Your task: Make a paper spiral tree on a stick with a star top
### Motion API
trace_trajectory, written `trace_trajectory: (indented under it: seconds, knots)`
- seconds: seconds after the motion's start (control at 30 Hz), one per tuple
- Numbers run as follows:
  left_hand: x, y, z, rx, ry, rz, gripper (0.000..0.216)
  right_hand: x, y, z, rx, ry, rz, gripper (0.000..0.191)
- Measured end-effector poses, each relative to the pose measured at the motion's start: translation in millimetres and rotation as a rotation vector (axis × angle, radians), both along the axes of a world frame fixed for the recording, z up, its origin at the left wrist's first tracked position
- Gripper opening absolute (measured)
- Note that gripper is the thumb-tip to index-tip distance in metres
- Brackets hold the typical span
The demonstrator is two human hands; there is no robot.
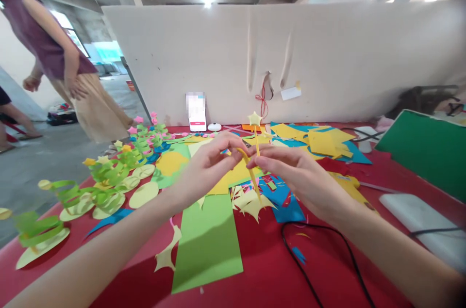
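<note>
My left hand (215,156) is closed, its fingertips pinching the upper, curled end of a narrow yellow paper strip (252,174). The strip's lower end hangs free between my hands. My right hand (291,165) pinches a thin yellow stem topped by a pale yellow paper star (255,119), held upright. Both sets of fingertips almost meet, so whether strip and stem are joined cannot be seen. Beneath my hands lie pale yellow paper offcuts (253,207) with star-shaped cut-outs and a light green sheet (209,250).
Green paper curls on pale oval bases (143,195) line the table's left side. Yellow sheets (322,143) and a yellow glue gun (351,186) lie to the right, near a green board (425,153). A black cable (320,226) crosses the red table. A person (58,51) walks at left.
</note>
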State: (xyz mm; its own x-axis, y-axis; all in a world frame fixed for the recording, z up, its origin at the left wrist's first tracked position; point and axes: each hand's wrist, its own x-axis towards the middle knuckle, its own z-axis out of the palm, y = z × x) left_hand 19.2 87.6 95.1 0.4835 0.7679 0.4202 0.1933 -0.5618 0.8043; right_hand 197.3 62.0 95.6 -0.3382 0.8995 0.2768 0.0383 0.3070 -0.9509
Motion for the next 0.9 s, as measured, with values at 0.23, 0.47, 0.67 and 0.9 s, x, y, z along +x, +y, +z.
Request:
trace_trajectory:
  seconds: [0.23,0.47,0.67,0.9]
  knots:
    - [-1,-4,-7.5,-0.343,-0.335,-0.192,0.024,-5,-5,-6.4,-0.177,0.013,0.13,0.016]
    - [4,-14,-16.1,-0.41,-0.431,0.01,0.02,-10,-11,-5.7,-0.091,0.008,0.036,0.015]
    - [8,-21,-14.6,-0.266,-0.403,0.045,0.016,-11,-14,-5.1,-0.053,-0.026,-0.019,0.017]
    - [8,-27,-7.3,-0.17,-0.283,0.09,0.016,-13,-15,-3.0,-0.035,-0.064,0.027,0.017]
